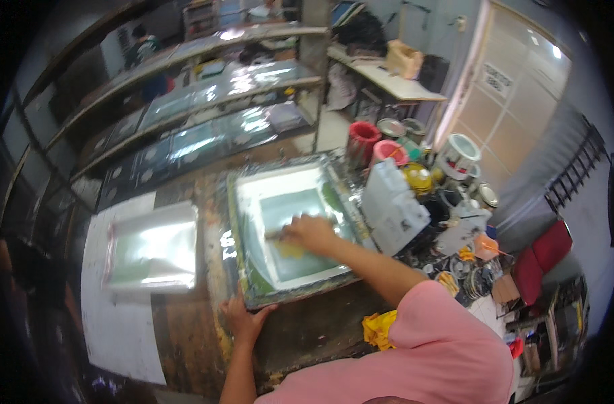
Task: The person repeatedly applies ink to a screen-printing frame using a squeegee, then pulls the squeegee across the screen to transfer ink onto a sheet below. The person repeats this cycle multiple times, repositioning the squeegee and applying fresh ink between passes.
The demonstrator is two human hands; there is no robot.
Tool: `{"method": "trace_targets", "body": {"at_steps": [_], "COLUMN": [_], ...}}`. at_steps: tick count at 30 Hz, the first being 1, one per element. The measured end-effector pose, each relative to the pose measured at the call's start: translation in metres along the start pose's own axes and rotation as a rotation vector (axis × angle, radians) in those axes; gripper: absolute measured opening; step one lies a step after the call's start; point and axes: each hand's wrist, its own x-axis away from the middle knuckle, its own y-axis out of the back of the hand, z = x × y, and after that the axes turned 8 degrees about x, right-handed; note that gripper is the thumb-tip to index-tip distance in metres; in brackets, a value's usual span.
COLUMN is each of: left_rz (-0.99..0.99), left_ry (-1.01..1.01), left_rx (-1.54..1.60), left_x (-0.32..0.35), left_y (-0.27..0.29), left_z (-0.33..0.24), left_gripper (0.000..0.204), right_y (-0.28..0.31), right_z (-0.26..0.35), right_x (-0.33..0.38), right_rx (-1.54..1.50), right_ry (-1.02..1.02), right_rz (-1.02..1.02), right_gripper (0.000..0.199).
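A screen-printing frame (234, 209) lies on the worktable in front of me, its pale mesh bordered in white and green. My right hand (310, 232) is closed around a squeegee (273, 236) over the middle of the mesh. Part of the squeegee is hidden by my fingers, and a yellowish patch shows just below them. My left hand (245, 318) grips the frame's near left corner, thumb along the near edge and fingers up the left side. Left of the frame lies a shiny, somewhat blurred sheet (152, 252), partly over a white board (118, 337).
Several tubs and cans, among them a red tub (364, 138), crowd the right side beside a stained white container (394, 205). A yellow cloth (379, 330) lies by my right elbow. A rack (186, 108) holding glossy sheets stands beyond. Another person's arm (71, 306) shows at far left.
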Motion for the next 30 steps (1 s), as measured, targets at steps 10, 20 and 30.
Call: {"method": "trace_targets", "body": {"at_steps": [10, 20, 30], "left_rz": [-0.128, 0.280, 0.099], "left_ry": [0.340, 0.236, 0.164], "left_rx": [0.804, -0.172, 0.098], "left_x": [-0.039, -0.054, -0.068], "left_y": [0.012, 0.025, -0.014], "left_z": [-0.052, -0.060, -0.062], "left_gripper": [0.088, 0.099, 0.077], "right_y": [0.116, 0.205, 0.250], "right_z": [0.068, 0.031, 0.008], "right_x": [0.099, 0.013, -0.037], "right_rx": [0.043, 0.083, 0.056], "right_ry": [0.051, -0.026, -0.052], "right_rz": [-0.358, -0.711, -0.650], "right_gripper": [0.040, 0.040, 0.045]}}
